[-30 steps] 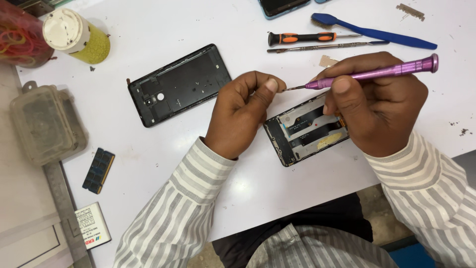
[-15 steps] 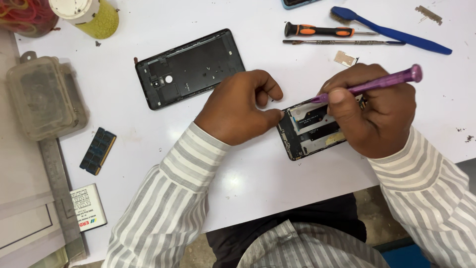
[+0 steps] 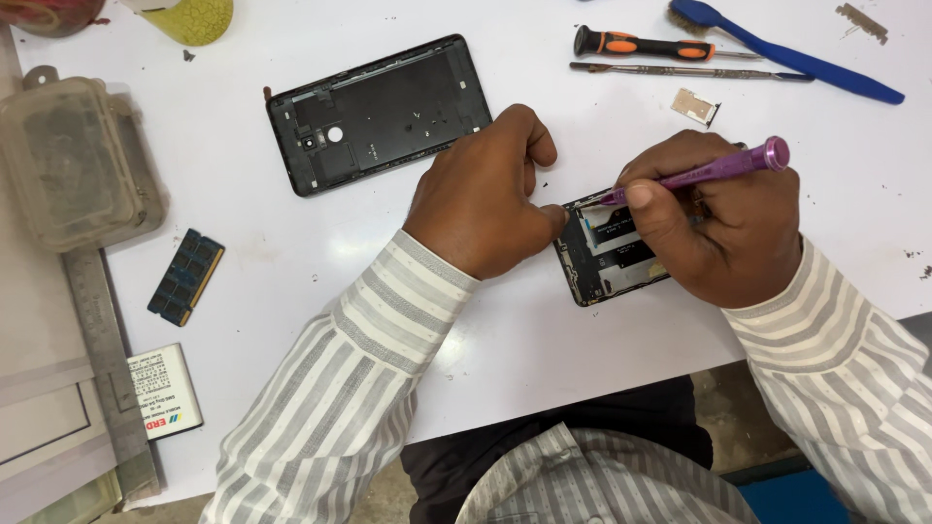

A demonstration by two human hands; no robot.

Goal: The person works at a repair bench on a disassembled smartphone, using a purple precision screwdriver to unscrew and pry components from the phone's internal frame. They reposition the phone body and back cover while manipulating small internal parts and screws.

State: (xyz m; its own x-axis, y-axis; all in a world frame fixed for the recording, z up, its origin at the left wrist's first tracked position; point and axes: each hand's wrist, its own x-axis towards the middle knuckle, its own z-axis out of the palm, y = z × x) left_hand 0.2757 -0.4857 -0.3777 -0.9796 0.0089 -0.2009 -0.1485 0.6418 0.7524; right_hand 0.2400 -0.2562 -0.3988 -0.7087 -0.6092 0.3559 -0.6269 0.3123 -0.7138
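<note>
A phone repair bench — screwdrivers, an opened phone, loose back cover.

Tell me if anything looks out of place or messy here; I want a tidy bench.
Mostly orderly. Small dark specks litter the white table at its right edge, and a loose green memory module lies bare near the left edge, away from the opened black phone.

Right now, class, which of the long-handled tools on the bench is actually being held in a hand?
The purple screwdriver, gripped in the right hand over the opened phone. The orange-handled screwdriver and the blue pry tool lie untouched at the table's far edge.
</note>
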